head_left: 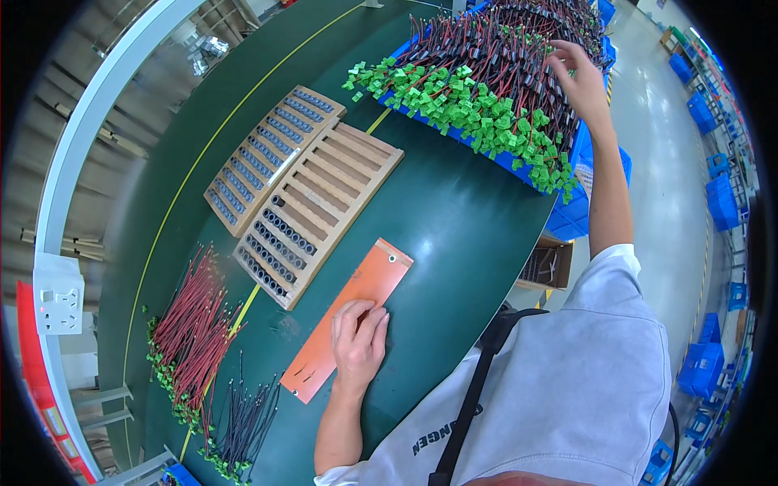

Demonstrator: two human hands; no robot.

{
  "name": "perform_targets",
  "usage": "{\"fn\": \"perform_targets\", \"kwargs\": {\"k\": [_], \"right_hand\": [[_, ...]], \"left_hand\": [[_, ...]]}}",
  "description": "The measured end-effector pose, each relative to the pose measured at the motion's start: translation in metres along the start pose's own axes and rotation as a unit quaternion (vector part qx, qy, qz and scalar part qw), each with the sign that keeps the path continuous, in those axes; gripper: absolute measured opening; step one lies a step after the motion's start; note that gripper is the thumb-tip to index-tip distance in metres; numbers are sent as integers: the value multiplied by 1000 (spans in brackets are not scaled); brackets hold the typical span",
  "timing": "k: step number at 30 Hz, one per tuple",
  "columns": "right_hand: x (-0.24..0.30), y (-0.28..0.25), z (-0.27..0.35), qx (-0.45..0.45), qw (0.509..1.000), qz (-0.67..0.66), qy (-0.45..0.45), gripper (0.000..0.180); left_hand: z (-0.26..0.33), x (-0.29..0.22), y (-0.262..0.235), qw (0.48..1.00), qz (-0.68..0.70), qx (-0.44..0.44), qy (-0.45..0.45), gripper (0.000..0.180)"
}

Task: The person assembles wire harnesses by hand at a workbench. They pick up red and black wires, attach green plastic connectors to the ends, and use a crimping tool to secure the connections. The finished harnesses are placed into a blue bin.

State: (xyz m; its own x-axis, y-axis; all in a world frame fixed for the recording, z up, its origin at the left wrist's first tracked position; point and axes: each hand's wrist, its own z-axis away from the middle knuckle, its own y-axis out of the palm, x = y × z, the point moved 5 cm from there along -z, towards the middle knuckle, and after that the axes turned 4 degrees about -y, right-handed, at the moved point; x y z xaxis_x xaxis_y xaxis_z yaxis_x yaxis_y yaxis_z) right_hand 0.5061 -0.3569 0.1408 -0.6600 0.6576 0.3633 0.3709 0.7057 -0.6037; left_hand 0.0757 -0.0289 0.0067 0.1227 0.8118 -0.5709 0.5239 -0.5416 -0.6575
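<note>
My left hand (358,344) rests on an orange rectangular board (387,271) with a small hole near each end. Its fingers are curled together; what they hold, if anything, is hidden. On the far right, my right arm stretches over a blue bin (519,172) heaped with red and black wires (486,61) that end in green connectors (478,109). My right hand (577,77) is at the wires with fingers bent and apart, and nothing shows between them.
Left of the board is a slotted wooden tray (341,229) partly filled with dark cylinders. A second wooden tray (285,164) with greyish parts adjoins it. Red wires (190,324) and black wires (247,417) lie on the green table (454,243). A metal post (61,186) rises at left.
</note>
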Motion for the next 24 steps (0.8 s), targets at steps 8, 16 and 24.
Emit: {"fn": "perform_targets", "kwargs": {"k": [8,16,24], "right_hand": [[79,-2,49,-141,973,-179,47,17],[281,145,175,274,878,-376,-115,14],[344,212,170,337,863,-331,-181,11]], "left_hand": [[0,-3,0,1000,-7,-6,2,18],[9,-15,-12,997,-36,10,74,25],[65,-22,-59,993,-115,-31,27,26]]}}
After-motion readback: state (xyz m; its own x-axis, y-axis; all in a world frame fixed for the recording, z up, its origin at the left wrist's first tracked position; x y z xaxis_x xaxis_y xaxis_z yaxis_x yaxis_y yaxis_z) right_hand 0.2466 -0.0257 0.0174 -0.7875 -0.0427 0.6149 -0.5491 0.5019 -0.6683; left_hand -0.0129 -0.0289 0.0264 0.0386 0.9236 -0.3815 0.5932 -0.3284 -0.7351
